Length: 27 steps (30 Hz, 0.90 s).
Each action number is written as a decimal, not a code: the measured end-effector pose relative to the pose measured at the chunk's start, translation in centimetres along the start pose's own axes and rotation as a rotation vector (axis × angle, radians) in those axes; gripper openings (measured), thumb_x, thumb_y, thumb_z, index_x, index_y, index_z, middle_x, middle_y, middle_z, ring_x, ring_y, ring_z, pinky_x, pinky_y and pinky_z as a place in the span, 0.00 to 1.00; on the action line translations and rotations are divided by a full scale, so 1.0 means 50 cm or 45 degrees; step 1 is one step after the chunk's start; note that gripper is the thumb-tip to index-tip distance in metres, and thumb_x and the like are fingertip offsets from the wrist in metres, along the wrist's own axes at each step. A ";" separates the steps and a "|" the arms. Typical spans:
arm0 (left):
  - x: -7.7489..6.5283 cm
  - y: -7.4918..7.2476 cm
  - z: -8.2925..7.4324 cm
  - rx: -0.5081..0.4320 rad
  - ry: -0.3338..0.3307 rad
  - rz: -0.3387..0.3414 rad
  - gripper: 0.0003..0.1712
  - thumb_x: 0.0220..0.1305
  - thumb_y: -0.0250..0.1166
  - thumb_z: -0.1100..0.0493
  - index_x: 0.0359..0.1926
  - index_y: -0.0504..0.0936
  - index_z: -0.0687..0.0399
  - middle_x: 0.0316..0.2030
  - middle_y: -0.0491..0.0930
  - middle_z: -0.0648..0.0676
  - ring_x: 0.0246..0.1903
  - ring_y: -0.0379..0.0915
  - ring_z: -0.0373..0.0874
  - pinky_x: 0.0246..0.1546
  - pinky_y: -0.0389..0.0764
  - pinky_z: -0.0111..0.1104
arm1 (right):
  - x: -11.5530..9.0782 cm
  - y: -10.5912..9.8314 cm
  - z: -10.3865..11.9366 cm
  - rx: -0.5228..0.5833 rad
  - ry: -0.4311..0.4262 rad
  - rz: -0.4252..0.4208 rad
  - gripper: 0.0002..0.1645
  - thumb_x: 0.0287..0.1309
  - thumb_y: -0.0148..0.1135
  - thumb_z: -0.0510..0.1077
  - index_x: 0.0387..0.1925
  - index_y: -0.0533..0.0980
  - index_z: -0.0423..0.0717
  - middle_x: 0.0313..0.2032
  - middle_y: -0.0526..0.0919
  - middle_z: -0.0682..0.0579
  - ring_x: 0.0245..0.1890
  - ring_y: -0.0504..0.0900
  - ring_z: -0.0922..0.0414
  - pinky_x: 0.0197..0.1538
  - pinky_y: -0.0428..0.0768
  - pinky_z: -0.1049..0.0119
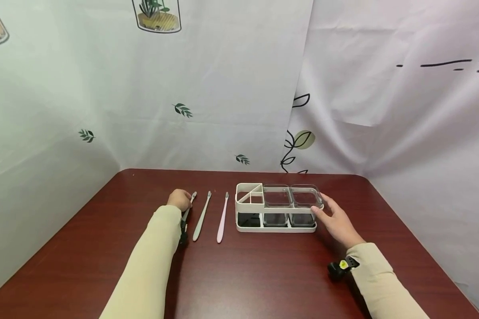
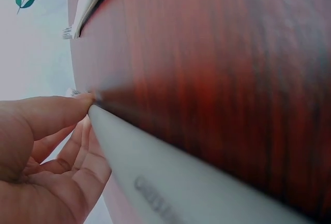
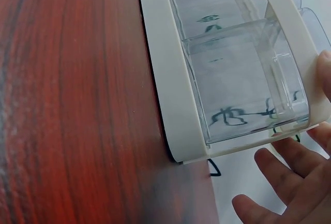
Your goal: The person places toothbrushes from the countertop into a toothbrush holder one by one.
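My left hand (image 1: 179,200) pinches a grey toothbrush (image 2: 155,167) near its neck, between thumb and fingers. The brush lies along the tabletop, its bristle head (image 1: 194,195) pointing away from me. To its right lie a pale green toothbrush (image 1: 201,220) and a pink toothbrush (image 1: 222,220), side by side. A cream toothbrush holder (image 1: 249,207) stands further right, with two clear cups (image 1: 277,197) in its frame and divided slots at its left end. At the holder's right end, my right hand (image 1: 337,223) grips the upper rim, thumb in front; the other fingers are spread.
Everything rests on a dark red-brown wooden table (image 1: 255,274) with rounded far corners. White cloth (image 1: 223,79) printed with leaves and plants hangs behind the table and at both sides.
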<state>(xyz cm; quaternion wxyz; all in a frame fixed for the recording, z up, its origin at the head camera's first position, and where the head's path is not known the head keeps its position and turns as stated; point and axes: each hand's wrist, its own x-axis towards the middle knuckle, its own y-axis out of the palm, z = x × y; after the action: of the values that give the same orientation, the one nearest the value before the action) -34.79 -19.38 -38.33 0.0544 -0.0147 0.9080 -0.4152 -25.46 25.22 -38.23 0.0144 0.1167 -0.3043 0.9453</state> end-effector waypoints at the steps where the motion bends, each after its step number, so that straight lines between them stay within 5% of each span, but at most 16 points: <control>1: 0.000 0.001 0.001 0.001 0.001 -0.001 0.18 0.60 0.59 0.74 0.52 0.77 0.75 0.52 0.76 0.72 0.51 0.74 0.63 0.43 0.80 0.47 | 0.000 0.000 0.000 0.003 -0.002 0.003 0.41 0.68 0.56 0.53 0.72 0.54 0.37 0.64 0.66 0.33 0.60 0.71 0.39 0.57 0.73 0.47; 16: -0.001 -0.025 -0.003 -0.055 0.017 -0.006 0.19 0.59 0.59 0.74 0.53 0.77 0.75 0.51 0.76 0.72 0.49 0.75 0.63 0.37 0.82 0.44 | -0.004 -0.001 0.004 0.068 0.024 0.021 0.42 0.68 0.56 0.52 0.72 0.52 0.37 0.65 0.65 0.33 0.61 0.70 0.39 0.56 0.74 0.52; 27: -0.012 -0.060 -0.023 -0.233 0.025 -0.020 0.22 0.58 0.56 0.73 0.56 0.74 0.74 0.50 0.75 0.73 0.39 0.72 0.53 0.28 0.75 0.33 | -0.004 0.000 0.004 0.107 0.027 0.041 0.42 0.68 0.55 0.52 0.73 0.51 0.37 0.64 0.65 0.33 0.61 0.70 0.40 0.55 0.76 0.57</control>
<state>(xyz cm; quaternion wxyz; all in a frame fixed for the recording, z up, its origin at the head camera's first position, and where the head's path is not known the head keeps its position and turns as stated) -34.35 -20.46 -35.27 0.0406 -0.0225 0.9425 -0.3311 -25.20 25.14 -38.12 -0.0024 0.1022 -0.2658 0.9586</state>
